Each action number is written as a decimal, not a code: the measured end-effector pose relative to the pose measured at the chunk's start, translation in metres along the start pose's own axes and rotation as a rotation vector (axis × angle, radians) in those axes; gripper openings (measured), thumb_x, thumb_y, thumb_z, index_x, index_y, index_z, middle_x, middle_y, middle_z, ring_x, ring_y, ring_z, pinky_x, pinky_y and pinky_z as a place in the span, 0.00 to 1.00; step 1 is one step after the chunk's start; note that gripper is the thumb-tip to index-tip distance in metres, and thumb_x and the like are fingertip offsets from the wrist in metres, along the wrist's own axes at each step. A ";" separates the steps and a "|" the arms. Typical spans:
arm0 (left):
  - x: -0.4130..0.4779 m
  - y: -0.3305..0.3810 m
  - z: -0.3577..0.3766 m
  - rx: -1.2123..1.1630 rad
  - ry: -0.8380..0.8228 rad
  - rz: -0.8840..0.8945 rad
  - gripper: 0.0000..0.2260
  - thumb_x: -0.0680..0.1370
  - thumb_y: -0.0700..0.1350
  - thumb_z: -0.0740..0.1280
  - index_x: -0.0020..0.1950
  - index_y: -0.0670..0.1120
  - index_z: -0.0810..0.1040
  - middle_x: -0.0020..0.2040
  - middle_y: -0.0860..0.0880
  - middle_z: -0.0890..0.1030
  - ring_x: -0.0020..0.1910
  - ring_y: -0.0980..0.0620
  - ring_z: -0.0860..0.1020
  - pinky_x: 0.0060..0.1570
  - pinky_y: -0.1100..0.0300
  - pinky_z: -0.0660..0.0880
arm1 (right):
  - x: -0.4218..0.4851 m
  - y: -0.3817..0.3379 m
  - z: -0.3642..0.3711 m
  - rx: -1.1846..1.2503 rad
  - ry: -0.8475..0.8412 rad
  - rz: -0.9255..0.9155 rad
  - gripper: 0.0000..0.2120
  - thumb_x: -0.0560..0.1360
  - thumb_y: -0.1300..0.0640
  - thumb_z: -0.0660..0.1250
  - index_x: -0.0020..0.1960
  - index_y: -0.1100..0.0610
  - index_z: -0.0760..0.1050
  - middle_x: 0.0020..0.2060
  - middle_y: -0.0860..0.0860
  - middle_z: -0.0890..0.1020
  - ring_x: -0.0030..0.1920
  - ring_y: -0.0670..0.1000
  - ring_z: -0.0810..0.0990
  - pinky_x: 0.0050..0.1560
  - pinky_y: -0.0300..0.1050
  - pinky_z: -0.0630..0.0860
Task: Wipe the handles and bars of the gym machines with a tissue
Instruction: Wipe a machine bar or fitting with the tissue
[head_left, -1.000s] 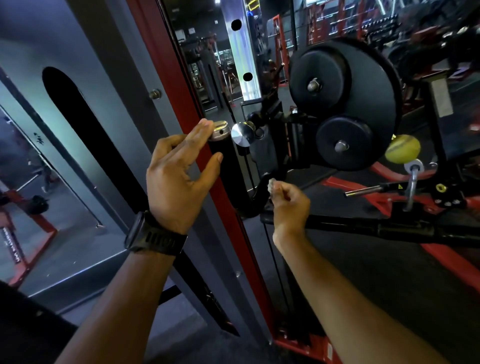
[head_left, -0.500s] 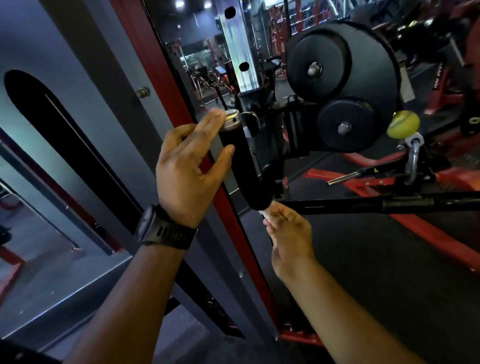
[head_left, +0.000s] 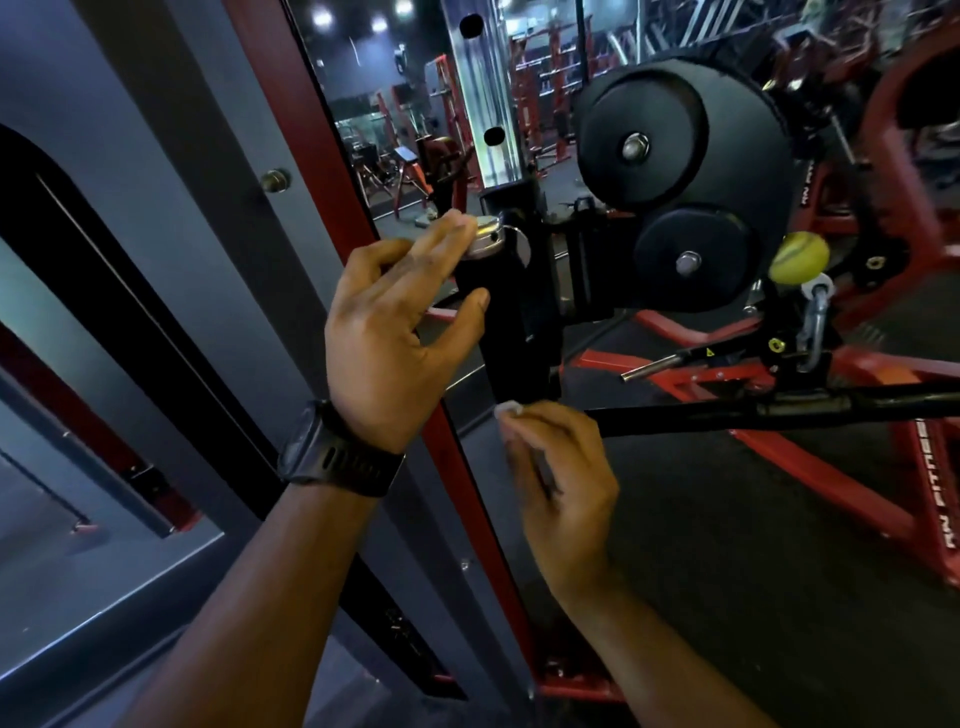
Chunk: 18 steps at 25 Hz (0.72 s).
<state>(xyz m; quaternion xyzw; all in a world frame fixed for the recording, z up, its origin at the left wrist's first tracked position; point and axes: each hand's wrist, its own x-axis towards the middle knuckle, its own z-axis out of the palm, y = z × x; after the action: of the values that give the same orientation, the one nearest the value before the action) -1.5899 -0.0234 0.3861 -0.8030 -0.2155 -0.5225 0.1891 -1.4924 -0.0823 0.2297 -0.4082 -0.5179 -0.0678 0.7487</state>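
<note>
Both hands are at the black handle (head_left: 511, 322): the left hand (head_left: 387, 343), fingers loosely spread, touches its silver end cap (head_left: 485, 236) with its fingertips, thumb against the grip. At the handle's lower end, the right hand (head_left: 561, 478) pinches a white tissue (head_left: 508, 410).

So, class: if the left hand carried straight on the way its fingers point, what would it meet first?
The left hand points up-right at the silver cap topping the handle, so it meets that first; whether the fingertips touch it is unclear.
</note>
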 end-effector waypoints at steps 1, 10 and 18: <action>0.000 -0.001 0.001 -0.008 -0.001 0.004 0.19 0.76 0.45 0.72 0.67 0.43 0.78 0.63 0.54 0.77 0.54 0.43 0.78 0.53 0.54 0.78 | 0.000 0.003 0.000 -0.052 -0.020 -0.043 0.10 0.75 0.67 0.72 0.56 0.62 0.82 0.55 0.51 0.78 0.53 0.54 0.80 0.52 0.43 0.79; -0.002 -0.009 0.003 -0.017 0.012 0.038 0.18 0.77 0.47 0.72 0.67 0.45 0.78 0.64 0.57 0.75 0.56 0.49 0.76 0.58 0.64 0.72 | 0.012 -0.002 0.007 -0.114 0.011 -0.125 0.09 0.75 0.65 0.74 0.55 0.64 0.83 0.53 0.56 0.78 0.49 0.57 0.80 0.45 0.48 0.79; -0.001 -0.014 0.004 -0.041 0.016 0.062 0.19 0.77 0.47 0.72 0.67 0.45 0.78 0.64 0.54 0.78 0.56 0.47 0.76 0.54 0.50 0.77 | 0.017 -0.007 0.014 -0.117 0.078 -0.120 0.08 0.75 0.68 0.72 0.55 0.64 0.82 0.53 0.55 0.77 0.50 0.56 0.80 0.46 0.49 0.79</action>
<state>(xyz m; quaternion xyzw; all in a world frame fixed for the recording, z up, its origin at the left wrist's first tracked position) -1.5949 -0.0102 0.3846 -0.8087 -0.1783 -0.5272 0.1905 -1.4989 -0.0720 0.2495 -0.4165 -0.5069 -0.1589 0.7378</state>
